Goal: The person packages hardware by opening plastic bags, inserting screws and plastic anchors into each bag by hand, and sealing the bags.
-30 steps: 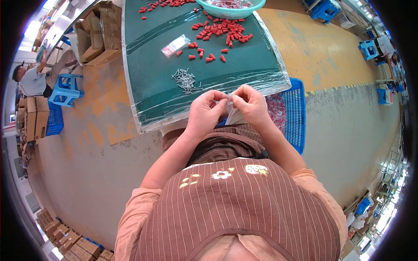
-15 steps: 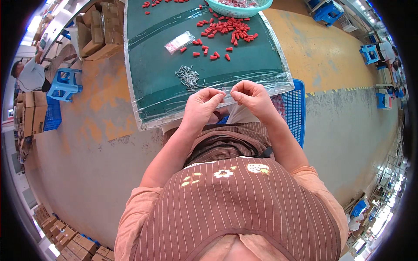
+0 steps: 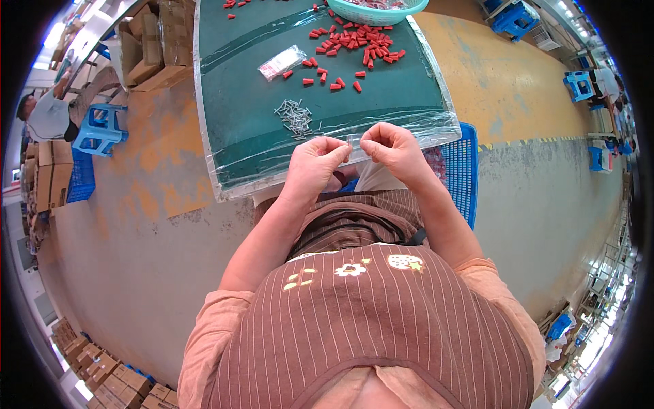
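Just above the near edge of the green-topped table [image 3: 252, 146], my left hand [image 3: 312, 163] and my right hand [image 3: 395, 153] face each other, fingertips a small gap apart. Each has thumb and forefinger pinched together. Something small and clear or pale shows at the left fingertips, too tiny to name; what the right pinch holds is hidden. Beyond my left hand lies a small heap of silver screws [image 3: 294, 117]. Farther back are many red tapered plastic plugs [image 3: 351, 39] and a flat clear packet with a white-and-red label [image 3: 282, 63].
A pale green basket [image 3: 381, 12] stands at the table's far end. Against its right side sits a blue plastic crate [image 3: 466, 177]. Blue stools [image 3: 101, 129], cardboard boxes [image 3: 160, 51] and a seated person [image 3: 51, 116] are off to the left.
Both hands stay nearly in place, with the right one a touch higher. The seated person's arm at the left has shifted slightly. The screws, plugs and packet lie as before.
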### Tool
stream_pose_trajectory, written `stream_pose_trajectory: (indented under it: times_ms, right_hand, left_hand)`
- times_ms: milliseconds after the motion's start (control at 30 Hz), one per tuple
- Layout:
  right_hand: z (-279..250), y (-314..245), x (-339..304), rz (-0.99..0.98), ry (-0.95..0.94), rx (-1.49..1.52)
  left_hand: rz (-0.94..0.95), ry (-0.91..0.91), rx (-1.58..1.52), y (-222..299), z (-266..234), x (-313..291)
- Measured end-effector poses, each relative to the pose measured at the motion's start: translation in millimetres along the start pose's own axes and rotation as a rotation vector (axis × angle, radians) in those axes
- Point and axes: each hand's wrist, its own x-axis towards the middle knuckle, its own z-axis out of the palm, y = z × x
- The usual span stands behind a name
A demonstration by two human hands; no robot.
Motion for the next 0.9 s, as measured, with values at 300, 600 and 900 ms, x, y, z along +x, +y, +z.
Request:
stream_pose_trajectory:
  times_ms: [300,600,900]
  right_hand:
    - [12.9,-27.9,-10.8,-0.242,0.161,-0.414]
    - [13.7,-5.2,-4.8,-0.047,0.062,-0.211]
    - [16.6,5.0,-4.5,-0.067,0.083,-0.266]
  left_hand:
    - [0.297,0.103,0.315,-10.5,4.8,6.8]
    - [0.612,0.132,0.598,-25.2,3.6,9.2]
    - [0.526,0.113,0.477,-23.6,5.7,3.5]
